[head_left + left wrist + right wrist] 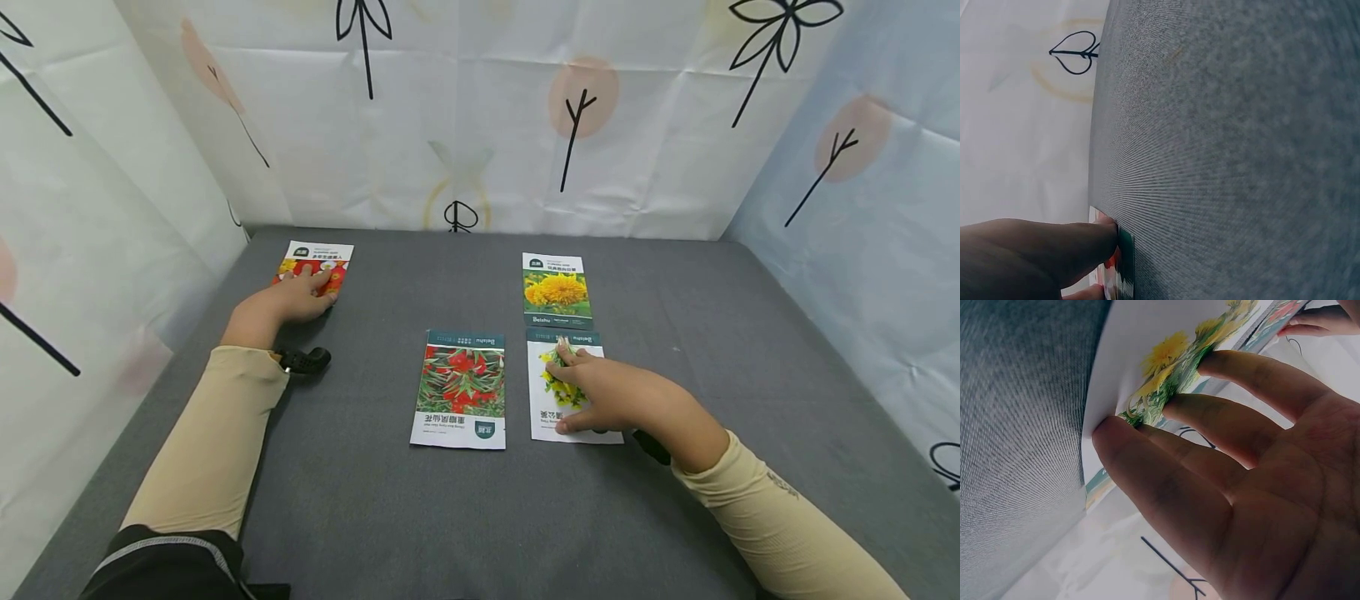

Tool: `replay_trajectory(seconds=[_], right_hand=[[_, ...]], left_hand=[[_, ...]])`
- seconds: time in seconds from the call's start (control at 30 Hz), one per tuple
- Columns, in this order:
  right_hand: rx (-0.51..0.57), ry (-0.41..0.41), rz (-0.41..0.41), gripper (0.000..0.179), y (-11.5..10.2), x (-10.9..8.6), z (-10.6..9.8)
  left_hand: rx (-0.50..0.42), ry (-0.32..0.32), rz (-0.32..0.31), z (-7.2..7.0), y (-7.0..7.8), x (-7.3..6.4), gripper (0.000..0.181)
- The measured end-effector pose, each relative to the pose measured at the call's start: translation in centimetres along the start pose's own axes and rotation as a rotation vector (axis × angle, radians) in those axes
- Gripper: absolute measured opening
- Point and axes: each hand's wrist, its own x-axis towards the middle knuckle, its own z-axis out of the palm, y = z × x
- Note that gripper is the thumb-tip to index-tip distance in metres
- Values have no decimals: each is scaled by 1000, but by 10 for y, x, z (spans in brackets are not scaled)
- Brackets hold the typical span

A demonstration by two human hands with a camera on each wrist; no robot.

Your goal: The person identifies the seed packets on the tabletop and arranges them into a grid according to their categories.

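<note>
At the far left of the grey table, my left hand [300, 298] rests on a seed packet with red and yellow flowers [335, 273]; in the left wrist view its fingertips press the packet's face. My right hand [611, 390] touches a white packet with yellow dandelions [551, 383], fingers spread across the picture. The right wrist view shows those fingers nearly straight, tips on the dandelion packet [1175, 365]. Left of it lies a packet with red flowers [461, 383], its print upside down. Just beyond the dandelion packet is one with a big yellow bloom [558, 292].
The packets lie flat on a grey cloth-covered table [360, 500]. White patterned sheets [465, 125] stand behind it and on the left, and a bluish sheet [885, 250] rises at the right. A black strap [303, 360] sits at my left wrist.
</note>
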Motion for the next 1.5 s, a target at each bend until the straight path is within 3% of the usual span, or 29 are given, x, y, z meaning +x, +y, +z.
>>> replay_trajectory(seconds=[1.5], right_hand=[[3,1,-1,93,-1,0,1]], left_hand=[[10,-4,-20,0,5,-2,73]])
